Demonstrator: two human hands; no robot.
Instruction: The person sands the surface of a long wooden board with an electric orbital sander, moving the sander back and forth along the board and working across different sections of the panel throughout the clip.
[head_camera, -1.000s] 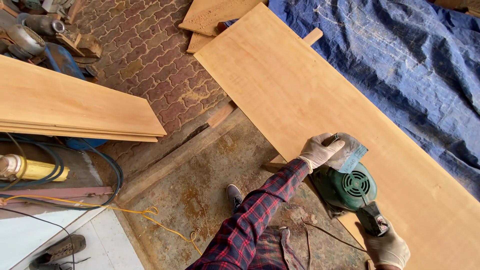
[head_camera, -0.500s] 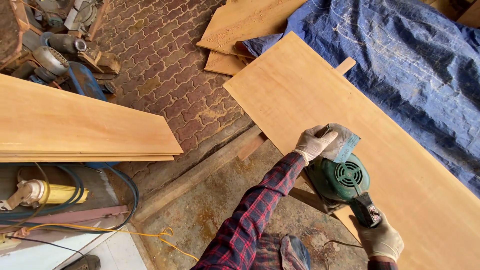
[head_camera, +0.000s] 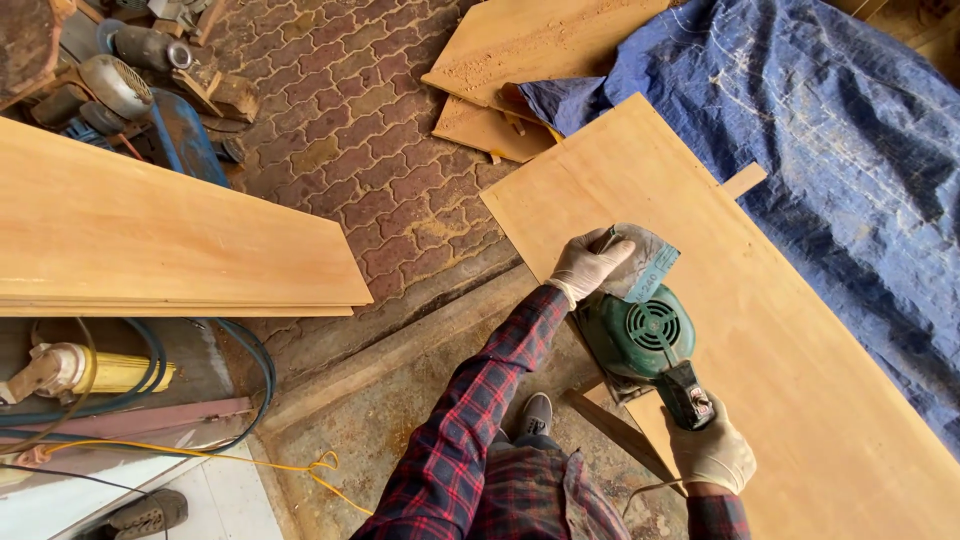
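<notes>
A green electric sander (head_camera: 642, 338) rests on the near edge of a long light wooden board (head_camera: 760, 330). My left hand (head_camera: 588, 267), in a pale work glove, presses on the sander's front, where grey sandpaper (head_camera: 645, 258) curls up. My gloved right hand (head_camera: 710, 452) grips the sander's black rear handle. Both sleeves are red and dark plaid. The board runs diagonally from upper middle to lower right.
A stack of long boards (head_camera: 150, 240) lies at the left. A blue tarp (head_camera: 830, 160) covers the right side, with loose board offcuts (head_camera: 530, 60) beyond it. Machines (head_camera: 120, 80) sit at top left, hoses and a yellow cord (head_camera: 200, 450) at lower left. The floor is brick paving.
The sander and both hands have slid up along the board's edge toward its far end, and my view has shifted with them.
</notes>
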